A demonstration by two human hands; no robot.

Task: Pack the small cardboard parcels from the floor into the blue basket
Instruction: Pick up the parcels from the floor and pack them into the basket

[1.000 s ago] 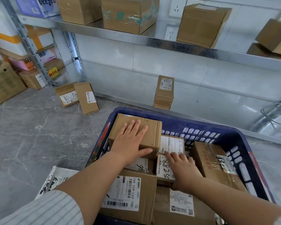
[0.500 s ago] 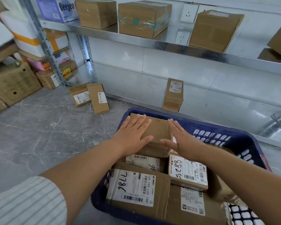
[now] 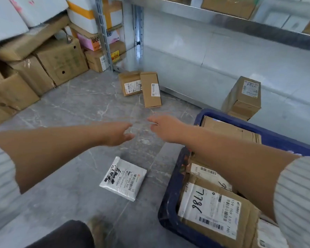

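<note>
Head view: left hand (image 3: 117,134) and right hand (image 3: 166,128), grips wide and empty, reached toward two parcels (image 3: 140,87) on floor; blue basket (image 3: 170,199) at right, nearly full.

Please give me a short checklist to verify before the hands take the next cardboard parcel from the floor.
1. Left hand empty: ok.
2. Right hand empty: ok.
3. Two flat parcels ahead on the floor, nothing on top of them: ok.
4. Path over the floor to them free: ok.
5. Room left in the blue basket: cannot tell; the parcels inside reach near the rim, and the right arm hides part.
6. White mailer is a plastic bag, not cardboard, so skip it: ok.
</note>
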